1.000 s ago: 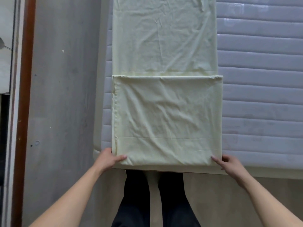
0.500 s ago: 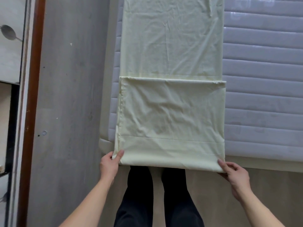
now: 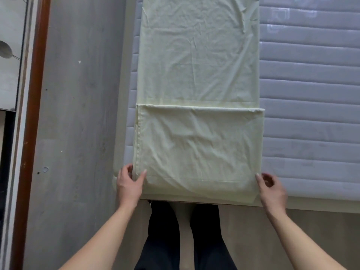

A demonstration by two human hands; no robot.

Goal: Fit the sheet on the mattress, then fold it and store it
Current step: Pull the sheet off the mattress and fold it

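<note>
- head view: the sheet [image 3: 198,94], pale yellow, lies as a long narrow strip on the bare mattress [image 3: 311,114], running away from the person along the mattress's left part.
- its near end is doubled back on itself, making a thicker panel whose top edge crosses the strip about halfway up the view.
- left hand [image 3: 129,184] is at the panel's near left corner: thumb on top of the cloth, fingers curled at the edge, seemingly pinching it.
- right hand [image 3: 272,189] is at the near right corner, one finger against the cloth's edge and the others loosely curled; whether it truly grips the cloth i cannot tell.
- progress, as a judgement: the mattress is uncovered and the sheet is already narrowed lengthwise, so the fitting part looks done and folding is well under way.
- left to do: more folds up the strip until it is a compact bundle, then storing it; no storage place can be identified for certain.
- the person's dark legs [image 3: 183,236] stand at the mattress's near edge, on a grey floor [image 3: 78,114].
- writing: no brand, label or readable text anywhere; faint quilted motifs on the mattress are not legible.
</note>
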